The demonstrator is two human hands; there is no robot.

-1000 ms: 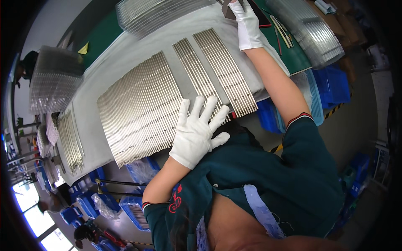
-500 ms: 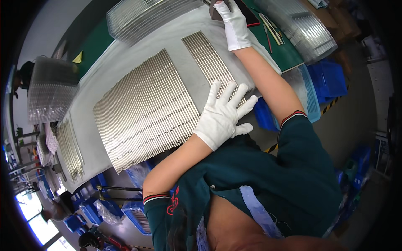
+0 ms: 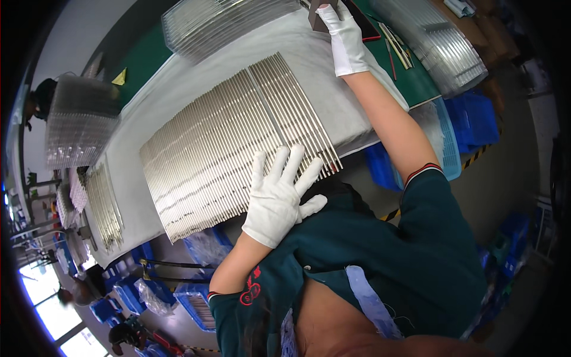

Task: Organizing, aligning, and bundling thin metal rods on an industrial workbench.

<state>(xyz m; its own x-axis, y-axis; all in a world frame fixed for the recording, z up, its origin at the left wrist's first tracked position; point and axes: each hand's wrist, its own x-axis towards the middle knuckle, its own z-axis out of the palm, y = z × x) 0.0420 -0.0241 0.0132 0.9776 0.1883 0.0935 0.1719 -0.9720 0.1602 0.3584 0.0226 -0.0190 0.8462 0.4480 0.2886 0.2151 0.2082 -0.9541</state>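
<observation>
A wide sheet of thin, silvery metal rods (image 3: 202, 154) lies side by side on the white cloth (image 3: 220, 65). Along its right side runs a narrower group of the same rods (image 3: 291, 104), separated from it by a thin gap. My left hand (image 3: 275, 199), in a white glove, lies with fingers spread over the near ends of the rods around that gap. At the far edge my right hand (image 3: 348, 44), also gloved but with a bare fingertip showing, grips a dark grey-brown block (image 3: 317, 21); its lower part and the fingers' far side are partly hidden.
Beside the block is a dark tray with a red edge (image 3: 372, 37); pens and sticks (image 3: 397, 47) lie on the green tabletop (image 3: 416, 83). Stacked clear plastic trays stand at the back (image 3: 220, 27), right (image 3: 452, 56) and left (image 3: 80, 122). Blue bins (image 3: 470, 119) sit below the table.
The narrow group of rods has moved left against the wide sheet, and my left hand has shifted left and nearer with it. My right hand stays at the block.
</observation>
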